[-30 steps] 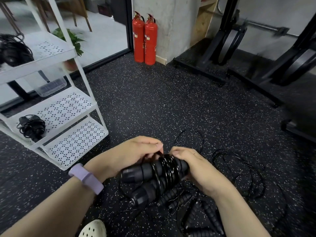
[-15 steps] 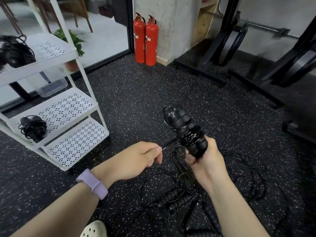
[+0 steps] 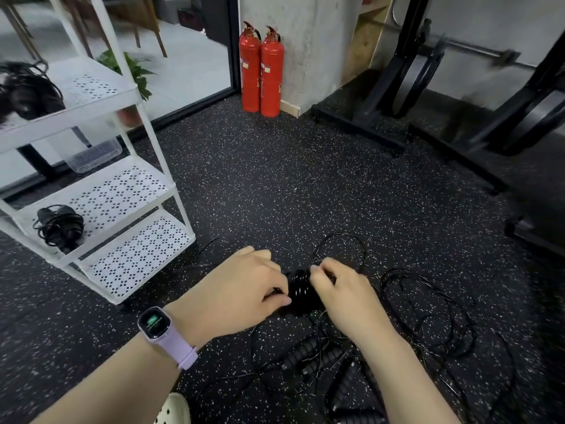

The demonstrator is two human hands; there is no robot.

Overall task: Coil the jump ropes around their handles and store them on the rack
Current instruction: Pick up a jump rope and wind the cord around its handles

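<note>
Coiled jump rope bundle (image 3: 301,287), black handles wrapped in black cord, sits between both hands just above the floor. Left hand (image 3: 244,289) grips the bundle's left end, fingers curled over it, thumb pressed at the lower edge. Right hand (image 3: 339,289) holds the right end, fingertips pinching near the top of the coil. A loose loop of cord (image 3: 339,249) arcs up behind the right hand. Lilac smartwatch (image 3: 159,328) on the left wrist.

Below the hands, more loose jump ropes (image 3: 321,359) lie on the speckled black floor (image 3: 290,185): several ribbed black handles together, thin cords tangled and spreading off to the right.

White rack (image 3: 122,203) stands left of the hands, three perforated shelves. Top shelf holds a dark bundle of ropes (image 3: 27,93) at the frame's edge. Middle shelf holds one coiled rope (image 3: 59,228) near its left end. On the bottom shelf nothing shows in the part in view. Clear plastic box (image 3: 93,154) behind the rack.

Two red fire extinguishers (image 3: 263,71) stand against a concrete pillar at the back. Black gym equipment (image 3: 458,87) far right. White clog (image 3: 172,410) at the bottom edge.
</note>
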